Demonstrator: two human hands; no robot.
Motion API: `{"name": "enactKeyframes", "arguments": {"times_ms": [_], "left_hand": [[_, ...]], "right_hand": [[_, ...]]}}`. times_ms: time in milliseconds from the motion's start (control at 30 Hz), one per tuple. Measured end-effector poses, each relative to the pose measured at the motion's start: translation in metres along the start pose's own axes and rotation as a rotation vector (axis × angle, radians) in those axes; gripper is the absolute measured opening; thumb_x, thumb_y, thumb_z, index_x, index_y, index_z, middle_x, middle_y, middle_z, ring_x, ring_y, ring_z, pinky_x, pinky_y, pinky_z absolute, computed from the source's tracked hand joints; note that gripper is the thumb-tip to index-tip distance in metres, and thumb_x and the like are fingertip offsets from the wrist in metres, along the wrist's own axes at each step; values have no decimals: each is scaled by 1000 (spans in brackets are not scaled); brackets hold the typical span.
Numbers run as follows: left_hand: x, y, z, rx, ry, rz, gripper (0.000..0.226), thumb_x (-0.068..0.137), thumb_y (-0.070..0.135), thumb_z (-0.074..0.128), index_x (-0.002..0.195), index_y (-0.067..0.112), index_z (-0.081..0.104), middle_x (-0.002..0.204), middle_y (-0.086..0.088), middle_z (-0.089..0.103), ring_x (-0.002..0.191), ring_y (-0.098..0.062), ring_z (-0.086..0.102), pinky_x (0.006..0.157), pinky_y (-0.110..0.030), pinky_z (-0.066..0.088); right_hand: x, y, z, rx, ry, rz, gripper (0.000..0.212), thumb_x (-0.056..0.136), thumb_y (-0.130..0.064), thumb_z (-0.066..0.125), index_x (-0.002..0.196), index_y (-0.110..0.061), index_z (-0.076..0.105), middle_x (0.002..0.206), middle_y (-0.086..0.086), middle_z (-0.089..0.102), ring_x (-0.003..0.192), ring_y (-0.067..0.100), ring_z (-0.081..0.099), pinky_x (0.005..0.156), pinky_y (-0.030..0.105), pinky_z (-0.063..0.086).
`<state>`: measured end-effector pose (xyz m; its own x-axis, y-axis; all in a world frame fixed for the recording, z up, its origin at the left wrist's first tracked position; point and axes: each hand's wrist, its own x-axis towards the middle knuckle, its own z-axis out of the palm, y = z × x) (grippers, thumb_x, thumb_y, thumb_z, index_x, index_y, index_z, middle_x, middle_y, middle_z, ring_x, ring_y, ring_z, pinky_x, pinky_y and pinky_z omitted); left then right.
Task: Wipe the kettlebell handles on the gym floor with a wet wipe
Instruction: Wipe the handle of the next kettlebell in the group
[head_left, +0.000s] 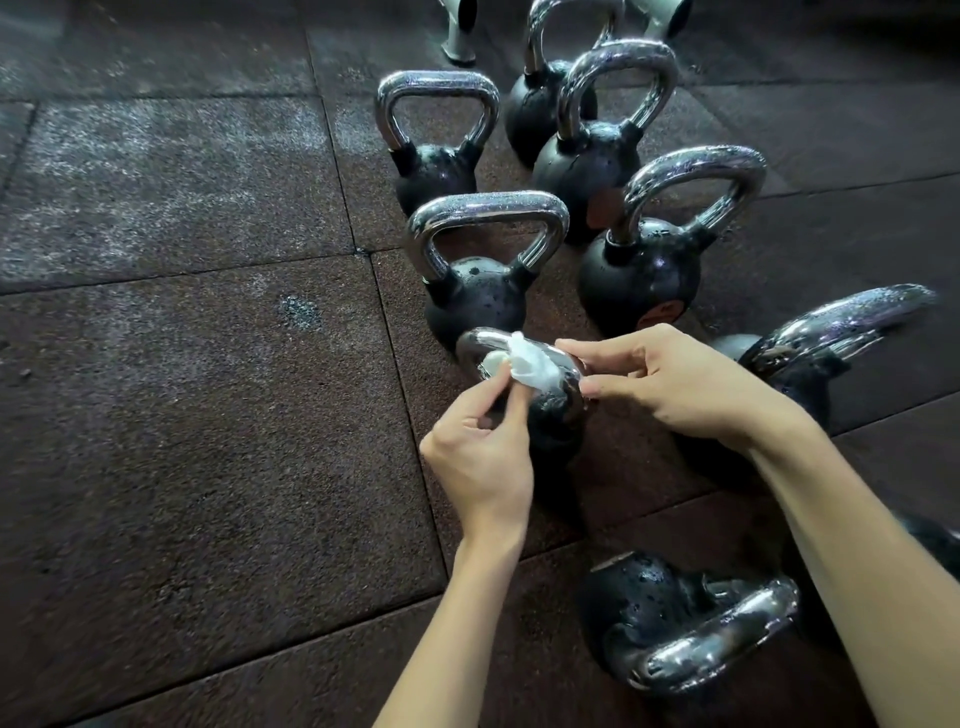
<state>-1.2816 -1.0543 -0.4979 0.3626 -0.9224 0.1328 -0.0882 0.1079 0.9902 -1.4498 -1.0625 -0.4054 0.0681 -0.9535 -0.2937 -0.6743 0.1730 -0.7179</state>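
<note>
Head view: left hand (480, 457) fingers pinch wet wipe (527, 364) onto near kettlebell handle (471, 345); right hand (691, 387) fingers pinch its right end, likely steadying.

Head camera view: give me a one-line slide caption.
Left hand holds a wet wipe on a kettlebell handle; right hand pinches the handle's end.
</note>
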Motion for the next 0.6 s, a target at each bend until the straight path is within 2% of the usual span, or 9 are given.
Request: {"name": "enactKeyframes", "arguments": {"times_ms": [100,200,267,433,533,600], "left_hand": [[-3,1,-1,55,-54,128,24,82,14,88,106,16,83,79,1,78,53,5,53,58,-6,38],[-20,0,4,68,-148,203,26,85,11,84,111,16,81,98,5,81,72,-7,69,68,-23,57],[-25,-3,7,59,-141,215,26,86,10,82,112,16,81,104,6,80,80,-13,74,74,-33,61],[-28,-3,1,50,-132,327,26,86,8,83,112,12,81,107,4,80,84,-10,75,76,-18,56],[-35,-16,2,80,-180,335,25,86,8,83,111,11,81,110,4,79,99,-3,74,82,-25,60],[-40,-30,4,138,-224,348,26,85,9,85,111,14,82,108,6,79,97,-3,74,75,-30,62]], "right_hand": [[1,4,0,20,14,-1,44,94,-16,74,136,-31,67,132,-17,67,127,-4,57,119,37,40],[2,5,-4,53,10,9,43,93,-19,75,134,-31,68,129,-14,70,125,-1,60,118,39,41],[1,4,-6,40,5,19,43,93,-22,76,133,-34,69,126,-14,72,124,0,62,117,41,42],[-4,-1,-3,97,16,28,41,90,-24,78,129,-29,71,118,-13,75,116,-4,65,115,34,44],[-2,-1,-1,93,28,24,40,91,-20,77,129,-30,71,119,-14,75,118,-4,64,115,35,44],[0,0,-2,67,35,25,40,91,-16,76,128,-31,71,122,-16,73,120,-5,62,116,36,44]]}}
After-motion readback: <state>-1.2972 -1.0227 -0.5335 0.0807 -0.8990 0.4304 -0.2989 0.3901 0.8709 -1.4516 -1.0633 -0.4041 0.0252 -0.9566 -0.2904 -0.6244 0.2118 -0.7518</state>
